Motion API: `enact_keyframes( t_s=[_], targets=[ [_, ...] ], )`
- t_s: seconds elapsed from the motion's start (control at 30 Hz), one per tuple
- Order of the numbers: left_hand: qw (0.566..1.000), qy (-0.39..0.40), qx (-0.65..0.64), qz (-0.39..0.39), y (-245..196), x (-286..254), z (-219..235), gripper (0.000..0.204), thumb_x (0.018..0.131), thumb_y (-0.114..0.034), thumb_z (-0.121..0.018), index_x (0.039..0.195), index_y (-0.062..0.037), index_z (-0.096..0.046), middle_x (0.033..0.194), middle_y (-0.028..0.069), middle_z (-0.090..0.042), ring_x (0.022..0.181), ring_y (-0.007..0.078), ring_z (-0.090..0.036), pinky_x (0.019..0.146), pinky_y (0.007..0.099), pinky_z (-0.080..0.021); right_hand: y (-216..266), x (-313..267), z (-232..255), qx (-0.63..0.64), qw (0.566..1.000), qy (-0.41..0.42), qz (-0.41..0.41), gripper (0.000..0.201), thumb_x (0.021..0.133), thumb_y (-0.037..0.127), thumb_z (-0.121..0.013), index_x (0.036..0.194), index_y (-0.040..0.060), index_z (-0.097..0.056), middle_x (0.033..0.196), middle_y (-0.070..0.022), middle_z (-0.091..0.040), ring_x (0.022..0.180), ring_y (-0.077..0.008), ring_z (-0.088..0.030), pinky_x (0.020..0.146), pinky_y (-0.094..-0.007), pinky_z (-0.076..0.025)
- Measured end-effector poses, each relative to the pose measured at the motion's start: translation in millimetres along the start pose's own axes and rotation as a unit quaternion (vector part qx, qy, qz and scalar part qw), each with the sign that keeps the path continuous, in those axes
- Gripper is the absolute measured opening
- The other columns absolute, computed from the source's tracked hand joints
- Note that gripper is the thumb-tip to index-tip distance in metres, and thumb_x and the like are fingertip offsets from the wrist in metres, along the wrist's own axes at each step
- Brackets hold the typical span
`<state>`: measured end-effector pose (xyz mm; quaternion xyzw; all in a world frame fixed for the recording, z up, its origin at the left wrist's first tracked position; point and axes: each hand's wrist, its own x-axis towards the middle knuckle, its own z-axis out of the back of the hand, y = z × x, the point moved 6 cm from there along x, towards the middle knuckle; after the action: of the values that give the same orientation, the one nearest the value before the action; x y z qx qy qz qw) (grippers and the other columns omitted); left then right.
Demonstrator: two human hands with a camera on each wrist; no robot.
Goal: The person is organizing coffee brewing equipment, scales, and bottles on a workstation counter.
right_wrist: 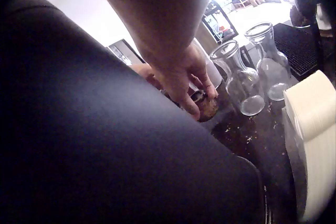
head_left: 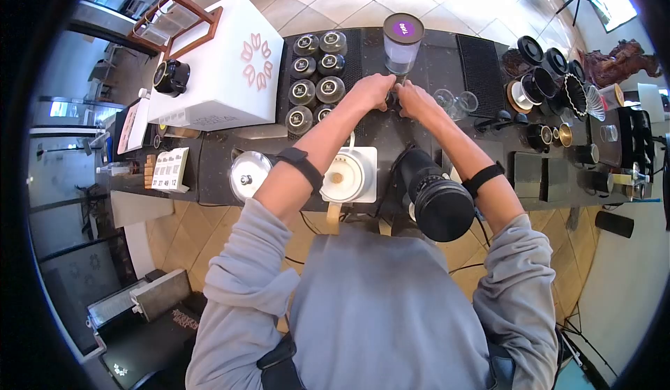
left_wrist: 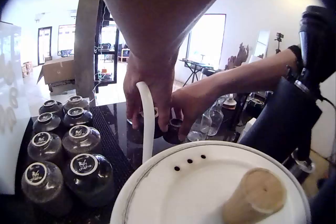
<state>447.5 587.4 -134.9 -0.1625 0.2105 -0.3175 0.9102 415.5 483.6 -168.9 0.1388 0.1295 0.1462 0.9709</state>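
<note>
In the head view both hands are side by side at the counter's far part, just in front of a clear canister (head_left: 401, 56) with a purple-labelled lid. My left hand (head_left: 377, 91) (left_wrist: 149, 90) reaches down with its fingers round a small dark vessel (left_wrist: 148, 131). Close beside it, my right hand (head_left: 417, 102) (left_wrist: 191, 104) grips another small dark, round vessel (left_wrist: 173, 132). The right wrist view shows the fingers of my right hand (right_wrist: 184, 79) pinching the rim of this rounded vessel (right_wrist: 208, 109), brownish below. Its contents are unclear.
Lidded jars (head_left: 302, 92) stand in two rows on the left. Nearer me are a white kettle (head_left: 343, 178) and a black grinder (head_left: 441, 205). Glass carafes (head_left: 462, 104) (right_wrist: 241, 85) stand right of the hands, with paper filters (right_wrist: 315, 113) nearby.
</note>
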Motion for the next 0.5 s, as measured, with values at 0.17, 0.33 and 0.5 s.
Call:
enact_keyframes(
  t_s=[0.17, 0.33, 0.5],
  targets=[
    [1.000, 0.000, 0.029, 0.001, -6.6, 2.8, -7.9, 0.053, 0.063, -0.004, -0.080, 0.110, -0.0049, -0.056, 0.098, 0.0174, -0.068, 0.097, 0.0371, -0.065, 0.080, 0.0466, -0.052, -9.7, 6.4, -22.5, 0.013, 0.999, 0.029, -0.015, 0.075, 0.064, 0.010, -0.084, 0.128, 0.0008, -0.046, 0.112, -0.0255, -0.057, 0.101, -0.0434, -0.062, 0.084, -0.0479, -0.054],
    [1.000, 0.004, 0.025, 0.017, -3.5, 11.8, -25.7, 0.037, 0.070, -0.004, -0.072, 0.104, -0.0045, -0.059, 0.095, 0.0181, -0.069, 0.097, 0.0369, -0.066, 0.078, 0.0474, -0.053, -8.2, 5.3, -36.5, -0.015, 1.000, -0.003, -0.005, 0.037, 0.082, 0.011, -0.067, 0.115, 0.0011, -0.052, 0.111, -0.0225, -0.057, 0.101, -0.0415, -0.063, 0.079, -0.0483, -0.056],
    [0.997, -0.064, 0.036, 0.008, -3.8, 8.0, -28.9, 0.020, 0.083, -0.012, -0.060, 0.101, -0.0052, -0.065, 0.093, 0.0177, -0.070, 0.090, 0.0365, -0.068, 0.077, 0.0480, -0.054, -14.8, 5.8, -41.5, 0.070, 0.997, 0.006, -0.041, 0.080, 0.063, 0.009, -0.086, 0.130, 0.0025, -0.043, 0.118, -0.0248, -0.053, 0.105, -0.0453, -0.059, 0.086, -0.0508, -0.053]
  ],
)
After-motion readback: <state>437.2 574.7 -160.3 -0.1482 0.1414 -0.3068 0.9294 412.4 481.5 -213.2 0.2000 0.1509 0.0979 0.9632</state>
